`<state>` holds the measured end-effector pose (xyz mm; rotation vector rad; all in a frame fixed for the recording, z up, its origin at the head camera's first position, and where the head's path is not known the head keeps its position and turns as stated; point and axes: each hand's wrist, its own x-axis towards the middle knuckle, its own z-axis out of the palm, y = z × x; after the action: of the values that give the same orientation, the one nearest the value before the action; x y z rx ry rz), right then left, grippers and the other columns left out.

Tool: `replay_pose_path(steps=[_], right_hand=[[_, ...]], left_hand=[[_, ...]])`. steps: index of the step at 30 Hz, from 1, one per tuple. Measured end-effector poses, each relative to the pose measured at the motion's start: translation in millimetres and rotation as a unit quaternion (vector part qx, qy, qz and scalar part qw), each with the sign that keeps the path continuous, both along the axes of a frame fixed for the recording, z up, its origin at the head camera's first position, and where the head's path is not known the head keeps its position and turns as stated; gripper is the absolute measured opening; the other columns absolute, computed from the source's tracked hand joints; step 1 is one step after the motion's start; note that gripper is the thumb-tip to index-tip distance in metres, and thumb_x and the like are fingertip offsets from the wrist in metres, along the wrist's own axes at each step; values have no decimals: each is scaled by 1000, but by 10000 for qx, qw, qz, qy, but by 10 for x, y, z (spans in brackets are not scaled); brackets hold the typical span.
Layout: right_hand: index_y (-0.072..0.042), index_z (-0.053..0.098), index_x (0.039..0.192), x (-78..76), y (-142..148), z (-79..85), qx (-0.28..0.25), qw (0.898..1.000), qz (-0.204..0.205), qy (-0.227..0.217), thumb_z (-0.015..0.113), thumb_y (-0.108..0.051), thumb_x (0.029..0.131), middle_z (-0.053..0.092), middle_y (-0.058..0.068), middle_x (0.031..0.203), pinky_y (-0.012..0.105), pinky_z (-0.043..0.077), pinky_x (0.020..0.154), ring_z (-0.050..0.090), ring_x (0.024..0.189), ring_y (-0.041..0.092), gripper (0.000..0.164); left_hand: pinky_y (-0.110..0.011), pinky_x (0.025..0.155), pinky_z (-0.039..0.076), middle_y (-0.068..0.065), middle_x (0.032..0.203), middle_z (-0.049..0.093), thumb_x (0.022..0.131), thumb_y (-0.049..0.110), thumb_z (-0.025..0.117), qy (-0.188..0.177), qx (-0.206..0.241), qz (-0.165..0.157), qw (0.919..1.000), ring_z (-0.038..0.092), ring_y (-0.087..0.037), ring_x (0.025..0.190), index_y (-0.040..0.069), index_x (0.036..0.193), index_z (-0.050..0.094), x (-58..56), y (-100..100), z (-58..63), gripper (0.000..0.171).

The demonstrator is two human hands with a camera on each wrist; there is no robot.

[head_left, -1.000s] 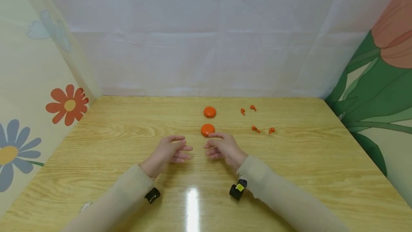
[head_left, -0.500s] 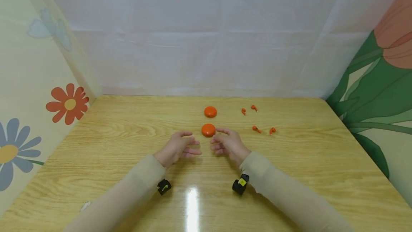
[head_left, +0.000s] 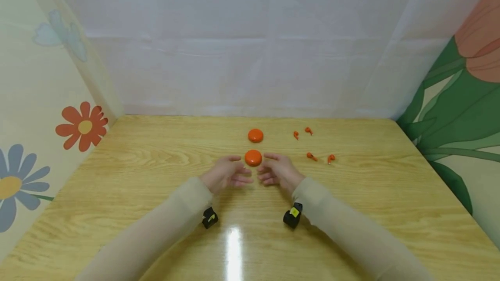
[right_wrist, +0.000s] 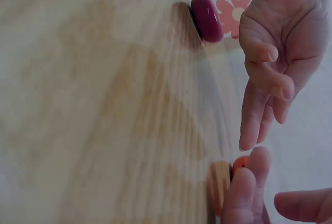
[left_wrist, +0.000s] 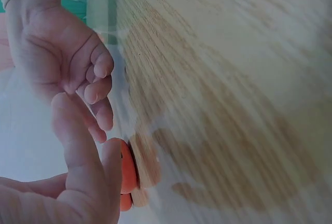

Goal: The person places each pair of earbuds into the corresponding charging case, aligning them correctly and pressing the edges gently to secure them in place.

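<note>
My left hand (head_left: 229, 172) and right hand (head_left: 279, 172) hover over the table, palms facing, on either side of a glossy round orange case (head_left: 253, 158). Both have relaxed, slightly bent fingers and hold nothing. The fingertips come close to the case's sides; a narrow gap shows in the head view. In the left wrist view, the orange case (left_wrist: 128, 169) is partly behind my left fingers. My right fingers mostly cover an orange case (right_wrist: 240, 163) in the right wrist view. A second round orange case (head_left: 255, 135) lies farther back.
Several small orange earbuds (head_left: 311, 156) lie loose to the right of the cases. A glossy magenta rounded thing (right_wrist: 207, 19) shows in the right wrist view. The wood-grain table (head_left: 156, 151) ends at a white cloth (head_left: 195, 77), with patterned walls at both sides.
My left hand has moved right and slightly forward towards the nearer case. My right hand has shifted slightly right and forward, uncovering that case's edge. The cases and earbuds stay put.
</note>
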<state>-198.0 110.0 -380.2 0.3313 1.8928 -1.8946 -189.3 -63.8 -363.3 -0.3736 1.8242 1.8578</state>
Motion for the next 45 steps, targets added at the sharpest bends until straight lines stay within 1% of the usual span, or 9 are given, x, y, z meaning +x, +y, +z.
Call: replay_pose_path(steps=[9,17,21,27,31,34,37,41,45], right_hand=[[3,23,156,-139,31,30,94,9990,317,-298,41,-4,103,68,3,80,24,52,54,64,59,11,56],[0,30,155,-200,5,21,308,9980,446,-335,46,-4,102,68,2,75,24,51,51,61,53,9,56],[-1,37,152,-233,-14,1,343,9977,465,-352,47,-5,102,66,2,72,24,51,51,60,52,9,51],[-2,41,149,-246,-42,-22,336,9976,476,-364,47,-4,103,63,2,68,23,50,49,59,50,8,47],[-2,43,148,-240,-37,-25,355,9974,514,-352,48,-5,103,63,2,70,24,50,50,59,52,9,45],[-1,43,148,-217,-16,-11,312,9974,579,-303,49,-6,103,64,2,72,24,51,52,61,55,9,45],[1,41,148,-183,12,11,260,9970,693,-212,50,-6,103,65,2,77,24,52,55,62,59,9,46],[4,42,145,-128,35,55,268,9966,770,-77,52,-6,102,67,4,85,23,53,58,63,63,10,45],[5,44,142,-78,41,109,292,9969,724,12,54,-7,101,68,4,86,22,53,57,63,62,9,44]], left_hand=[[-30,71,58,-28,130,62,106,2,43,-116,-81,-199,9997,74,-25,85,-4,154,26,-80,168,64,52],[-27,58,56,-29,133,59,105,1,45,-473,-96,74,9988,66,-18,64,-1,159,11,-175,190,35,63],[-26,54,54,-28,133,60,106,2,42,-581,-67,144,9982,65,-18,64,-1,159,11,-216,188,9,62],[-28,58,54,-16,101,68,106,2,40,-597,-120,183,9980,69,-22,77,-1,152,34,-244,195,-32,46],[-26,56,54,-10,87,64,106,2,41,-578,-129,196,9981,71,-24,79,0,151,37,-245,196,-32,45],[-25,54,53,-12,91,68,106,3,42,-530,-146,212,9983,74,-28,88,1,151,37,-234,181,-11,45],[-24,55,53,-20,107,71,106,4,43,-458,-151,132,9987,75,-31,93,1,150,38,-203,162,25,44],[-23,56,54,-24,126,65,107,5,42,-344,-172,-75,9992,74,-25,78,0,152,35,-133,135,68,46],[-23,58,55,-23,121,66,107,6,41,-142,-163,-261,9994,68,-17,67,-1,152,33,-55,104,80,46]])
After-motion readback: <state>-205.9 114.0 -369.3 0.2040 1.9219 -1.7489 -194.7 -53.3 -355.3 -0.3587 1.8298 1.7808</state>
